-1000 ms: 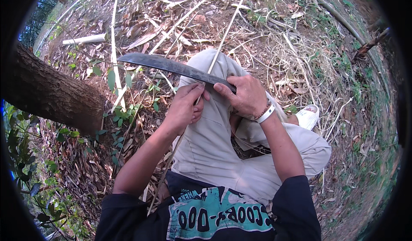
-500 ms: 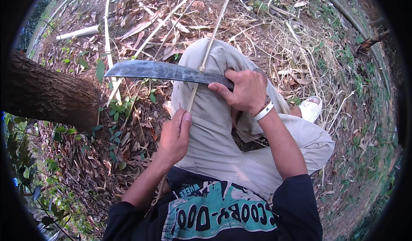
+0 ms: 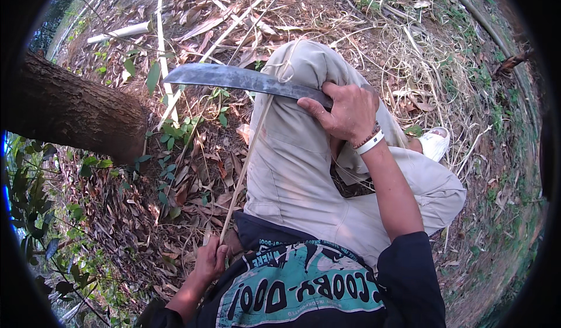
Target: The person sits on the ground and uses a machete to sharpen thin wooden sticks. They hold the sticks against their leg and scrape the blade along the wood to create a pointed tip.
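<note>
My right hand is closed around the handle end of a machete. The dark, broad blade points left and lies across my raised knee in beige trousers. A thin pale strip, like split bamboo or cane, passes under the blade at the knee. From there it slants down to my left hand, which is shut on it beside my hip. The strip looks taut between blade and hand. Beyond the blade, a thin curl of it shows on top of the knee.
A thick tree trunk comes in from the left. Dry leaves and pale shavings cover the ground. A short pale stick and long strips lie ahead. My foot in a white sandal is at the right.
My left hand has moved down and back toward my hip, drawing the strip with it under the blade. The strip's far length past the knee has been pulled in. The machete stays on the knee.
</note>
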A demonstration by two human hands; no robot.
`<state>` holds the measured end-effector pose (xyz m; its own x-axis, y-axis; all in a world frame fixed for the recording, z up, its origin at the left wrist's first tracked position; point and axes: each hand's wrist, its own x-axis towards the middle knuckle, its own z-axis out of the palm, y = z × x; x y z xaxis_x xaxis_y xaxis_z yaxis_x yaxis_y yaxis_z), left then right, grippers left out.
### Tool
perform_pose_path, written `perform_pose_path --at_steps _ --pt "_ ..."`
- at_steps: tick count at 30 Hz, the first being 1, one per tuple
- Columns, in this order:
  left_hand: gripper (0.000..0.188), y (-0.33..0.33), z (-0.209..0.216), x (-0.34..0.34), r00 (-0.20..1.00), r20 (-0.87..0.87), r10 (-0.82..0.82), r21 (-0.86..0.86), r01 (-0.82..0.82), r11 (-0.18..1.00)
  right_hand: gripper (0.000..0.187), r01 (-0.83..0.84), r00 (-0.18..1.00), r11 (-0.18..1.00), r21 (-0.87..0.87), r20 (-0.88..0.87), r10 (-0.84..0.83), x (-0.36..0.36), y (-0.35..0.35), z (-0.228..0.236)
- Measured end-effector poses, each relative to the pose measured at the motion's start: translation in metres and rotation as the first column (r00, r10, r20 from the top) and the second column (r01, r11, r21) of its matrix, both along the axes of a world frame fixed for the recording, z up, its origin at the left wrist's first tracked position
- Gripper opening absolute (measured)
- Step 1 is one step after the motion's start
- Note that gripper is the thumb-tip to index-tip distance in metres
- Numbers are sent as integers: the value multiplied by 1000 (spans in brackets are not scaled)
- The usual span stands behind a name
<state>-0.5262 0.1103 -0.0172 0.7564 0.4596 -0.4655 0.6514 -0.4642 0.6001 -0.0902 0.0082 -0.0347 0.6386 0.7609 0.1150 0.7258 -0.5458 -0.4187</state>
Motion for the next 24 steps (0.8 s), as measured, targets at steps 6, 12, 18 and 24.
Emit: perform_pose_path --at_steps 6,12,18,24 --pt "19 -7 4 -132 980 -5 196 170 -193 966 75 145 981 989 -25 -126 -147 16 2 11" --pt "29 22 16 49 953 272 130 132 -171 976 69 121 957 983 141 -279 -78 23 -16 14" --pt "29 31 29 196 927 358 115 -269 -16 963 66 458 692 825 332 -716 -96 70 -41 -6" --pt "39 52 44 272 968 168 188 -656 -32 754 65 753 105 641 148 -989 106 116 -79 2"
